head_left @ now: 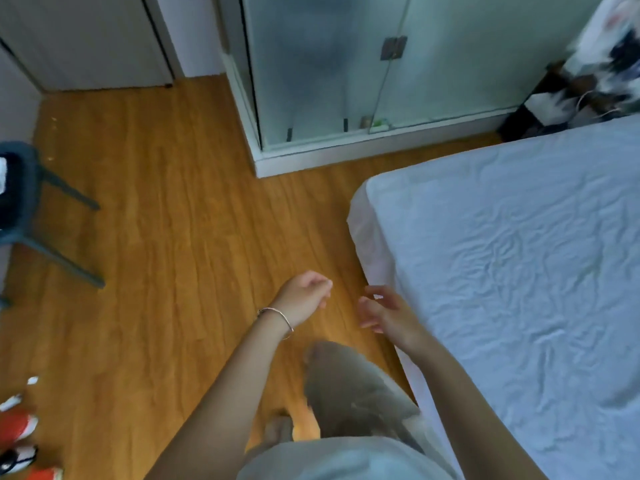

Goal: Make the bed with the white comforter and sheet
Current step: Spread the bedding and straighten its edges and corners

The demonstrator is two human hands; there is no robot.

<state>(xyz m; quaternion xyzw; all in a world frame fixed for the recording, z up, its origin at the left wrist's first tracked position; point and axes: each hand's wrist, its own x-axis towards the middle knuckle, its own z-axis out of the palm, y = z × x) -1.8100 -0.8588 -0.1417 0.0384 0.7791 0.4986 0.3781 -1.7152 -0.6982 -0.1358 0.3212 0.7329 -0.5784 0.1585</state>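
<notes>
**Hands held free beside the bed corner**

Both hands are being held in the lower centre of the frame, above the wooden floor [166,220] and just left of the bed [374,237]. Left hand [304,297], with a bracelet [277,315] at its wrist, is being kept loosely curled, and nothing is being gripped by it. Right hand [384,311] is being held with the fingers spread and relaxed, close to the mattress edge but apart from it; nothing is being held there either.

A white sheet [512,265] is being shown across the right half of the frame, already laid over the mattress, with many creases left at its centre. No comforter is being shown anywhere in view; its location cannot be told.

A grey chair [52,216] is being shown at the left edge, shoes [20,441] at the lower left, and a frosted glass enclosure [346,71] at the top centre.

Risks are being judged as follows: the creases could be trapped under the comforter if the sheet is not being smoothed first, and the fitted corner could be pulled loose if the sheet is being tugged sideways from this edge.
</notes>
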